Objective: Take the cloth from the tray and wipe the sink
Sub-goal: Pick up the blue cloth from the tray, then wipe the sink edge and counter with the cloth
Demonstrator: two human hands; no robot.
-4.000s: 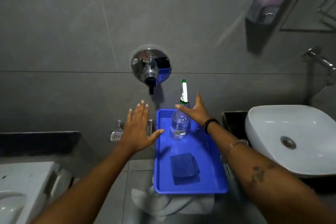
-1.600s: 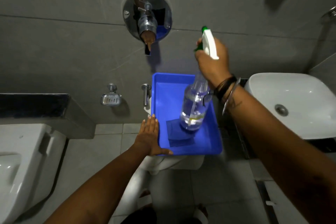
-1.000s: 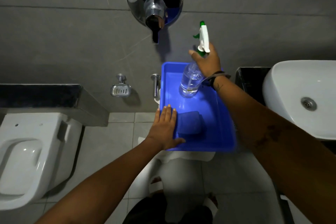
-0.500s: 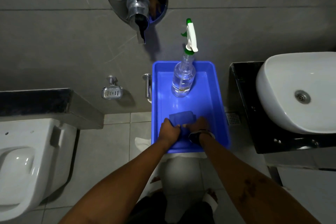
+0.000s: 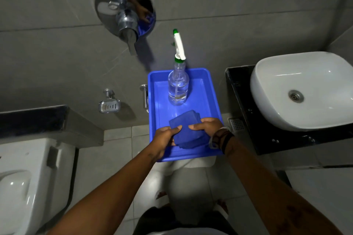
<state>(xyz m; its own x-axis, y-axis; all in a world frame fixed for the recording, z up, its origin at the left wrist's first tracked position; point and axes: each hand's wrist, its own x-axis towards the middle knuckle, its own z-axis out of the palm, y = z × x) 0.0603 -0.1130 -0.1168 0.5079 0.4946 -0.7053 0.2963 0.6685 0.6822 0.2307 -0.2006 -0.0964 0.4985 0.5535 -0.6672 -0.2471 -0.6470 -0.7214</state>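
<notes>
A folded dark blue cloth (image 5: 188, 129) is raised off the front part of the blue tray (image 5: 212, 99), its far edge tilted up. My left hand (image 5: 165, 140) grips its left side and my right hand (image 5: 208, 127) grips its right side. A clear spray bottle (image 5: 178, 89) with a white and green nozzle stands upright at the back of the tray. The white oval sink (image 5: 305, 89) with a metal drain sits on a black counter (image 5: 246, 112) to the right of the tray.
A chrome wall valve (image 5: 125, 13) hangs above the tray. On the wall to the left are a metal soap holder (image 5: 109, 105) and a chrome hook (image 5: 145, 97). A white toilet (image 5: 24, 183) stands at the left. The floor is grey tile.
My right hand let go of the spray bottle, which now stands in the tray. Both hands closed on the cloth and have lifted it slightly off the tray.
</notes>
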